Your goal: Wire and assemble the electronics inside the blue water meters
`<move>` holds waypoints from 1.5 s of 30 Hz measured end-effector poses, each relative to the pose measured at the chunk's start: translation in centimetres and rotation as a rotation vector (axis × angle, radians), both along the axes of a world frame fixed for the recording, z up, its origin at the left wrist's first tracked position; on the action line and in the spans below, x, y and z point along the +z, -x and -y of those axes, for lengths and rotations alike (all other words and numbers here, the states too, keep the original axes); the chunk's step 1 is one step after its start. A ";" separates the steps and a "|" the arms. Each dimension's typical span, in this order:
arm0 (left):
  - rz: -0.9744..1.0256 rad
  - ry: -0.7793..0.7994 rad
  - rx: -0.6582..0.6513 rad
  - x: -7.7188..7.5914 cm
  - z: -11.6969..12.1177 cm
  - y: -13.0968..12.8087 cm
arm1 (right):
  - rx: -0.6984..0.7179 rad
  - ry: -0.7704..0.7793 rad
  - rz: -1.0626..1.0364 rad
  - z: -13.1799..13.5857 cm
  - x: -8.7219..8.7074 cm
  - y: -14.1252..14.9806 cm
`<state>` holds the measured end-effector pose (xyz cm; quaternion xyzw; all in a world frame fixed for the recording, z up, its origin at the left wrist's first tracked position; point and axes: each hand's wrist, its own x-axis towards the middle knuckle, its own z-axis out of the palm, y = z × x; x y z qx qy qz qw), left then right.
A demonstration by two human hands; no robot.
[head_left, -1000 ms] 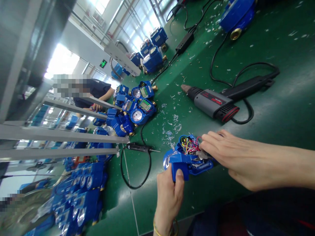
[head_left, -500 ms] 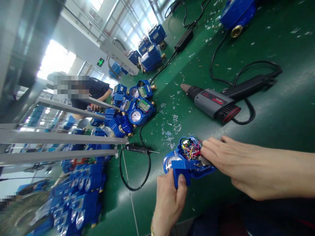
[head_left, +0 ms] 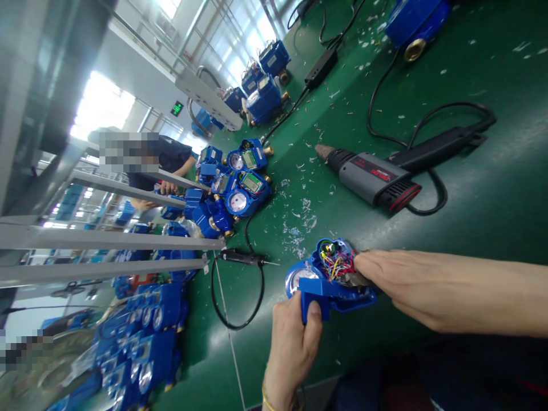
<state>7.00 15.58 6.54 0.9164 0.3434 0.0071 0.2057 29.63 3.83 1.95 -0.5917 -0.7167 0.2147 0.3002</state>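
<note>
A blue water meter (head_left: pixel 342 302) lies opened near the front of the bench, its round dial (head_left: pixel 299 279) at the left end. Coloured wires (head_left: pixel 336 265) are bunched inside its uncovered housing. My left hand (head_left: pixel 293 337) grips a blue block-shaped part (head_left: pixel 317 287) at the meter's near left side, thumb on its face. On the meter's right end is my right hand (head_left: pixel 398 285), fingers pressed together, their tips against the wires and a dark greyish piece (head_left: pixel 357 279). What those fingertips pinch, if anything, is hidden.
A grey heat gun (head_left: pixel 377 177) with a black cord lies behind my right hand. A black electric screwdriver (head_left: pixel 240 258) with a looped cable is at left. Several blue meters (head_left: pixel 248 185) stand beyond, beside metal rails (head_left: pixel 111 237). Plastic shavings litter the green bench (head_left: pixel 295 182). Another person works across from me.
The fingers of my right hand have drawn closer together and shifted slightly right at the wires. My left hand keeps its grip on the blue part. The view has shifted slightly.
</note>
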 end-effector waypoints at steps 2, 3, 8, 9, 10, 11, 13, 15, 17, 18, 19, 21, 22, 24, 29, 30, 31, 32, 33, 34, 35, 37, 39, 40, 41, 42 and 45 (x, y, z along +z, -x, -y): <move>-0.006 0.079 0.046 0.0 0.0 -0.1 | 0.048 -0.003 -0.016 0.1 0.5 -0.4; -0.007 0.118 0.068 -0.1 0.0 -0.1 | 0.050 0.004 -0.018 0.2 0.8 -0.6; 0.013 0.223 0.131 -0.3 -0.1 -0.1 | -0.085 -0.083 0.073 1.0 1.8 -0.3; 0.015 0.230 0.134 -0.3 -0.1 -0.1 | -0.117 -0.132 0.103 1.1 1.7 0.0; 0.015 0.233 0.137 -0.4 0.0 -0.1 | -0.144 -0.169 0.133 1.2 1.6 0.3; 0.015 0.233 0.138 -0.4 0.0 -0.1 | -0.164 -0.193 0.159 1.2 1.4 0.5; 0.012 0.229 0.139 -0.4 0.0 -0.1 | -0.172 -0.195 0.196 1.0 0.9 1.0; 0.007 0.223 0.138 -0.4 0.1 -0.1 | -0.178 -0.173 0.213 0.7 0.3 1.3; -0.001 0.213 0.135 -0.3 0.1 -0.2 | -0.192 -0.147 0.221 0.4 -0.2 1.6; -0.006 0.204 0.131 -0.2 0.1 -0.2 | -0.199 -0.134 0.227 0.3 -0.5 1.7; -0.010 0.191 0.125 -0.1 0.1 -0.3 | -0.199 -0.124 0.235 0.2 -0.7 1.8; -0.016 0.149 0.101 0.0 0.1 -0.5 | -0.177 -0.103 0.238 0.1 -1.1 1.9; -0.019 0.127 0.087 0.1 0.1 -0.6 | -0.161 -0.094 0.225 0.1 -1.2 2.0; -0.021 0.101 0.065 0.2 0.1 -0.7 | -0.134 -0.071 0.174 0.1 -1.2 2.1; -0.022 0.143 0.097 0.1 0.2 -0.7 | -0.108 0.070 0.011 0.2 -0.1 1.9; -0.020 0.151 0.108 0.0 0.2 -0.7 | -0.111 0.093 -0.021 0.3 0.2 1.8; -0.016 0.157 0.117 0.0 0.2 -0.6 | -0.121 0.101 -0.044 0.5 0.4 1.7; -0.010 0.160 0.123 0.0 0.2 -0.6 | -0.140 0.093 -0.050 0.7 0.7 1.6; -0.005 0.163 0.126 -0.1 0.1 -0.6 | -0.163 0.068 -0.039 0.9 0.9 1.5; -0.001 0.165 0.126 -0.1 0.1 -0.7 | -0.183 0.033 -0.014 1.1 1.1 1.5; 0.000 0.167 0.124 -0.1 0.1 -0.7 | -0.204 -0.011 0.020 1.3 1.2 1.4; 0.000 0.164 0.124 -0.1 0.1 -0.7 | -0.233 -0.080 0.090 1.4 1.2 1.4; -0.002 0.153 0.122 -0.1 0.1 -0.8 | -0.243 -0.112 0.141 1.3 1.0 1.5; -0.004 0.147 0.120 -0.1 0.1 -0.8 | -0.238 -0.118 0.156 1.3 0.8 1.6; -0.007 0.142 0.118 -0.1 0.1 -0.8 | -0.230 -0.116 0.165 1.2 0.6 1.6; -0.008 0.138 0.115 -0.1 0.1 -0.7 | -0.221 -0.109 0.168 1.2 0.4 1.6; -0.018 0.124 0.101 -0.1 0.2 -0.7 | -0.195 -0.080 0.152 1.2 0.1 1.6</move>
